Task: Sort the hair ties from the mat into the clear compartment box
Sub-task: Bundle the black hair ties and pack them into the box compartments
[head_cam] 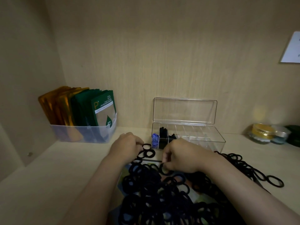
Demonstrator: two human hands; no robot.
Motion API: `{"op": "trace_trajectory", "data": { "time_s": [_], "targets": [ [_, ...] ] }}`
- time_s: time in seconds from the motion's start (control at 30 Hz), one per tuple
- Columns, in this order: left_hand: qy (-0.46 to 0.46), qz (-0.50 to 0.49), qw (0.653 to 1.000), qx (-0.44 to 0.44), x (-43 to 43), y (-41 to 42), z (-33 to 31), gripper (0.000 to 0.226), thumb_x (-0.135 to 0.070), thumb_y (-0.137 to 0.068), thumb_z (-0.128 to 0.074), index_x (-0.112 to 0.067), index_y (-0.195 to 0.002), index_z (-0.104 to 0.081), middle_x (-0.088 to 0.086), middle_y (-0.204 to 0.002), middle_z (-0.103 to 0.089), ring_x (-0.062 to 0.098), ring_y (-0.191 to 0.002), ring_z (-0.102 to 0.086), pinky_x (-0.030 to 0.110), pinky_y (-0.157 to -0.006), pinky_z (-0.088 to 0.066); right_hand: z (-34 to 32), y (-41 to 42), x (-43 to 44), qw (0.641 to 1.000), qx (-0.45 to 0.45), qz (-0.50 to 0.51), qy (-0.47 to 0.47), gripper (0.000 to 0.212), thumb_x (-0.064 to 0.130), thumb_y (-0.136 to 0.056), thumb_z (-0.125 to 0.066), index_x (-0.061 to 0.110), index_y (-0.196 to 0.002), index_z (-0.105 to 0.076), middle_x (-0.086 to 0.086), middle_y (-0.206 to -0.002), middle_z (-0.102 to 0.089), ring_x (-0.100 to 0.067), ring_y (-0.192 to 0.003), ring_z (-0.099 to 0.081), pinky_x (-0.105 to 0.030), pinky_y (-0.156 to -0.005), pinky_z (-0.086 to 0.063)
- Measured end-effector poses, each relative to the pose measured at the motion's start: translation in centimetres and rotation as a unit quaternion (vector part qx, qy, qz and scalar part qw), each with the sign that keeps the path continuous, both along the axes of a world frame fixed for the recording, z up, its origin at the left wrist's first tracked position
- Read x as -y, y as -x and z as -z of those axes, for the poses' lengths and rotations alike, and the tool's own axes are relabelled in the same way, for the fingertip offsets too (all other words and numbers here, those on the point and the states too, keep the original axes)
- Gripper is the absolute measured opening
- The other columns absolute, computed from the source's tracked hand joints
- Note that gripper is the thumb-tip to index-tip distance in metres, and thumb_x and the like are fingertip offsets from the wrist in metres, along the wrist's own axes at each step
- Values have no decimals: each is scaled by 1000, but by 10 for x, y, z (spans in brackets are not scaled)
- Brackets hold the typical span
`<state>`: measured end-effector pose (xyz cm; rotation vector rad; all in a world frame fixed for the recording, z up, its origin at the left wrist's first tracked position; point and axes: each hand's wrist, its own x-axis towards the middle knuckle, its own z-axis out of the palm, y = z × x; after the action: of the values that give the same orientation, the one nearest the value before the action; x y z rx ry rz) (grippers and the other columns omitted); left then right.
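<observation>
Two kinds of flat sachets stand on edge at the far left, shiny gold foil ones [55, 106] behind matte green ones [97, 108], packed into a frosted plastic bin [84, 133] whose cloudy wall blurs their lower halves. It sits on a pale wood-grain shelf [56, 168] in dim light.

Next along, the left hand [126, 146] has its fingers curled down on a small cluster of ties [146, 151], thin black fabric rings that overlap one another just in front of the box; the fingertips are hidden from where I stand.

Behind it is the clear compartment box [203, 140], hard see-through plastic, long and rectangular, its hinged lid [185, 111] standing upright against the back wall. A tangle of blue ties [154, 139] fills the leftmost cell and black ties [163, 135] the next ones; the dividers further right are hard to make out.

The right hand [180, 156] pinches one black tie [164, 170] at the far edge of the heap, thumb side down, its back hiding part of the box's front wall.

Below both forearms lies the heap of hair ties [154, 192], dark soft rings piled so thick that the mat [122, 175] shows only as patches of pale print, and the bottom edge cuts the heap off. A trail of rings runs out to a lone tie [275, 181] on bare shelf.

Far right, a gold-lidded jar [261, 131] and a clear jar [279, 135] stand close together, with a white sheet [292, 47] on the wall, cut off
</observation>
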<state>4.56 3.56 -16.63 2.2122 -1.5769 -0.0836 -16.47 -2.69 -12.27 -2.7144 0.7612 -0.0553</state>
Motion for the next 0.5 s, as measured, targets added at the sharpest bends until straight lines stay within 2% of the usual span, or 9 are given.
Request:
{"op": "trace_trajectory", "data": {
  "time_s": [0.07,0.13,0.23,0.3,0.37,0.43,0.5],
  "targets": [
    [16,-12,999,-35,1,0,0,9,-26,-87,-70,-31,-89,-77,-9,-89,-65,13,-91,-62,32,-83,-53,4,-1,3,998,58,18,-11,5,23,-88,-67,24,-91,-70,11,-87,-68,-3,-80,-62,-18,-72,-51],
    [17,-21,997,-79,2,-3,0,17,-16,-86,-70,-28,-75,-74,-5,-81,-71,14,-79,-67,24,-73,-52,8,-6,5,991,130,25,-1,11,15,-89,-64,24,-92,-68,13,-85,-66,0,-76,-60,-11,-69,-45],
    [14,-20,993,-115,0,-6,-3,10,-11,-86,-70,-21,-87,-74,-2,-86,-71,14,-80,-66,16,-66,-46,14,-20,1,983,181,5,37,21,9,-91,-60,22,-102,-71,11,-96,-69,0,-82,-59,-13,-75,-43],
    [31,-18,990,-137,-3,-9,-5,12,-16,-89,-68,-23,-97,-73,-4,-94,-70,10,-85,-64,17,-70,-44,19,-30,0,985,149,-17,83,27,10,-93,-57,24,-112,-71,5,-110,-69,-9,-97,-62,-25,-86,-50],
    [33,-27,989,-140,-6,-12,-8,19,-18,-96,-58,-22,-108,-72,-4,-104,-68,9,-91,-61,19,-76,-43,25,-37,2,987,69,-31,139,30,10,-93,-54,23,-114,-71,-1,-111,-66,-20,-100,-63,-39,-83,-55],
    [9,-37,992,-124,-9,-16,-8,26,-14,-95,-53,-21,-114,-70,-1,-115,-65,12,-99,-60,21,-82,-43,28,-40,5,984,-2,-32,175,30,7,-92,-53,20,-112,-71,-4,-108,-64,-24,-96,-64,-42,-80,-56],
    [-20,-46,993,-108,-10,-17,-9,24,-11,-90,-58,-20,-106,-73,1,-114,-66,15,-102,-62,21,-85,-46,28,-40,6,982,-28,-33,184,29,8,-93,-53,19,-113,-72,-5,-108,-64,-24,-96,-64,-40,-81,-56]
  ]
}}
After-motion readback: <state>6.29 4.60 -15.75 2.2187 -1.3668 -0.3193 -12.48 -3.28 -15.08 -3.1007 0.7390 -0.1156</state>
